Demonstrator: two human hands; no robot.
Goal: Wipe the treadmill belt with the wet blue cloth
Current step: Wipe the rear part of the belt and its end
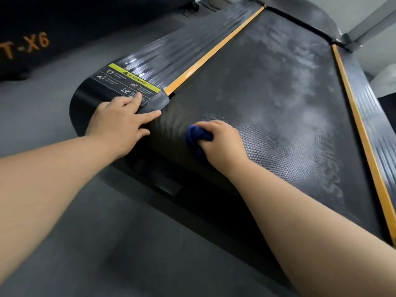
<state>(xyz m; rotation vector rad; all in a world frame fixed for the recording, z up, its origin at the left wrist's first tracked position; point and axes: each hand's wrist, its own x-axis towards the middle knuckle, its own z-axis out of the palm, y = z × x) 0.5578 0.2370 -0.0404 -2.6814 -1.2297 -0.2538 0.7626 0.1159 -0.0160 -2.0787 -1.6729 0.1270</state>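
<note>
The black textured treadmill belt [267,99] runs from the near end toward the top of the head view, with pale dusty smears along its middle and right side. My right hand [222,142] grips a bunched dark blue cloth [198,136] and presses it on the belt near the rear end. To the left, my left hand [124,118] rests flat, fingers spread, on the rear corner of the left side rail, its fingertips touching the belt edge.
Orange strips [214,50] border the belt on both sides, with ribbed black side rails [182,41] beyond. A yellow warning label [132,78] sits on the left rail. Grey floor [64,232] surrounds the treadmill. Another dark machine with orange lettering [25,46] stands at the far left.
</note>
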